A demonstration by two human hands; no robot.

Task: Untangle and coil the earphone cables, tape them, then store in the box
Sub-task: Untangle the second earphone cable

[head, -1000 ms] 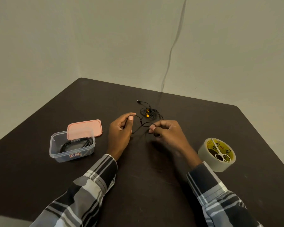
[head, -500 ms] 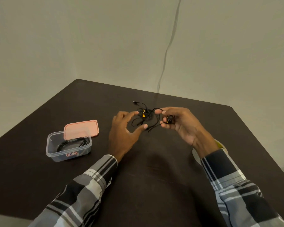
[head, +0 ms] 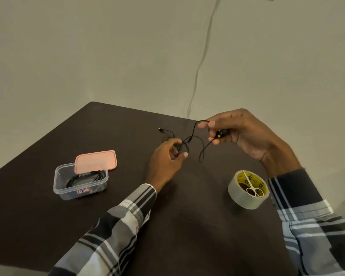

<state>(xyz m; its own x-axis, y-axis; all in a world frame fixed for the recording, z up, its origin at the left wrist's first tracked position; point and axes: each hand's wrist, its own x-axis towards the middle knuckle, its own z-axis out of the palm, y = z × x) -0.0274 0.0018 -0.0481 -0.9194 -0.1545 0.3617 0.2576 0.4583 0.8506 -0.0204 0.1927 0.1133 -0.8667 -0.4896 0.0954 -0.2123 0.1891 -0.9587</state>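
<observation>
A thin black earphone cable [head: 189,138] stretches between my two hands above the dark table [head: 167,226]. My right hand [head: 245,134] is raised and pinches the yellow-and-black earbud end, with a loop hanging below it. My left hand [head: 165,160] sits lower and grips the tangled middle of the cable; the plug end [head: 161,130] trails on the table behind it. The clear plastic box [head: 80,181] stands at the left and holds another coiled black cable. A roll of clear tape [head: 248,189] lies by my right wrist.
The pink lid [head: 97,160] leans against the box's far rim. Small scissors [head: 252,187] rest on top of the tape roll. A grey wire [head: 201,60] runs down the wall behind the table's far corner.
My right hand has lifted and pulled away to the right with the earbud end, drawing the cable out. My left hand closed on the tangle. The tape roll is uncovered again.
</observation>
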